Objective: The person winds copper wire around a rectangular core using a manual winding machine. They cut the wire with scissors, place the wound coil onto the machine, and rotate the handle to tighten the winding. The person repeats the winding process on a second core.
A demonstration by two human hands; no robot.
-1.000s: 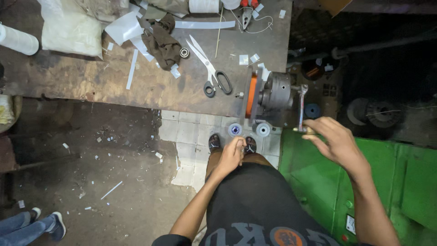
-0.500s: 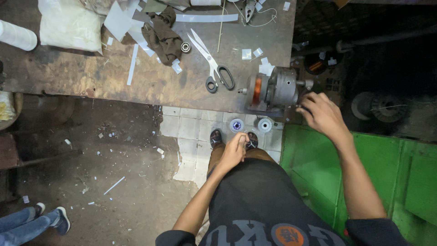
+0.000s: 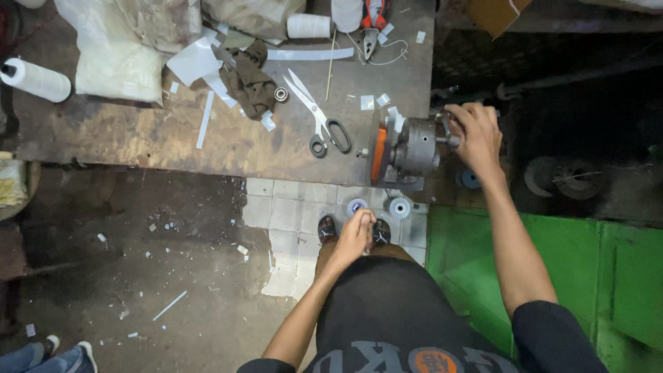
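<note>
Since a second ago, the right hand [image 3: 475, 135] has travelled up from beside the green cabinet [image 3: 552, 276] to the far end of the small grey machine [image 3: 414, 148] at the bench's corner, and the view has shifted so that more of the bench shows. That hand now curls over the machine's right end, fingers closed around what looks like a short handle or crank there, though the grip itself is partly hidden by the knuckles and I cannot say exactly what part it clasps. The machine sits on the edge of the worn wooden bench [image 3: 138, 138], with an orange disc [image 3: 379, 153] on its left face.

The left hand [image 3: 356, 235] hangs low in front of the person's body, over the tiled patch of floor, fingers loosely bent; whether it pinches something small I cannot tell. Just beyond it on the tiles lie two small round parts [image 3: 378, 206], one with a blue centre, one toothed like a gear.

As a judgement, the work seems at an early or middle point: the machine is gripped but nothing visibly loaded on it. The scissors [image 3: 321, 124], strips of white paper [image 3: 204, 110], a dark rag [image 3: 248, 79], white spool [image 3: 34, 79] and red-handled pliers [image 3: 373, 17] lie untouched on the bench.
</note>
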